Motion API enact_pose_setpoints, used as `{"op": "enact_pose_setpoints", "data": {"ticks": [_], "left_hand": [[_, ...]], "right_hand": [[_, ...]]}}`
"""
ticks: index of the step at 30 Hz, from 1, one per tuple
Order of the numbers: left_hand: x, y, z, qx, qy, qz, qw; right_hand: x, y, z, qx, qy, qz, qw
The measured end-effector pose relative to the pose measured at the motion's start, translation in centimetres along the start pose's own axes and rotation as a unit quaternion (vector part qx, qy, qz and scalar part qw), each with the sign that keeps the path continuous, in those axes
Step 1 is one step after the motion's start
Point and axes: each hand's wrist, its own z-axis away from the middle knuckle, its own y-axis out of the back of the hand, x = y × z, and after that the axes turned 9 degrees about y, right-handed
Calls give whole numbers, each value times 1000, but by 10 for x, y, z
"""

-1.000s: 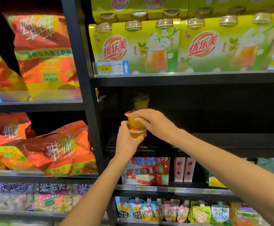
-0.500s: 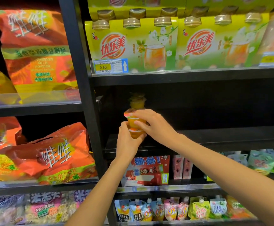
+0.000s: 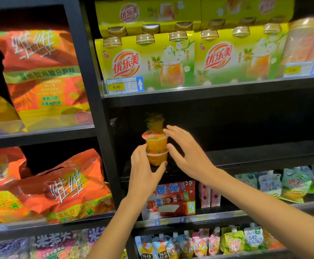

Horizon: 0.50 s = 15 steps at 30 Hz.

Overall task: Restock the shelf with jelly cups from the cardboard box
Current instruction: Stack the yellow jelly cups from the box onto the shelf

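Two orange jelly cups (image 3: 156, 149) stacked at the left end of the dark middle shelf (image 3: 264, 156), tight against the black upright post (image 3: 96, 109). Plenty of bare shelf off to the right, low headroom under the shelf above. Another stack (image 3: 154, 122) behind, blurry. Left hand (image 3: 145, 171) cupped loosely beside the lower cup, thumb by its base, can't tell if actually touching. Right hand (image 3: 186, 156) spread, fingers straight, just right of the stack, gripping nothing. Above: yellow-green 优乐美 milk tea packs (image 3: 146, 62), price tag (image 3: 124, 86) reading 9.90. Left bay: orange 维维 soy milk powder bags (image 3: 44, 75). Below: a red box (image 3: 171, 200) and colourful drink pouches (image 3: 199, 243), print too small to read.
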Motion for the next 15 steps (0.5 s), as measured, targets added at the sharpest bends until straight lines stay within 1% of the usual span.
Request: {"op": "enact_pose_setpoints", "data": {"ticks": [3, 6, 9, 15], "left_hand": [[3, 5, 12, -5, -62, -36, 997], [3, 4, 19, -8, -101, -80, 992], [2, 3, 22, -13, -112, -99, 989], [0, 4, 29, -38, -103, -114, 987]], "right_hand": [[-1, -1, 23, 13, 11, -8, 1000], [1, -3, 38, -11, 16, 7, 1000], [5, -5, 44, -30, 12, 20, 999], [11, -10, 48, -71, -20, 46, 996]]}}
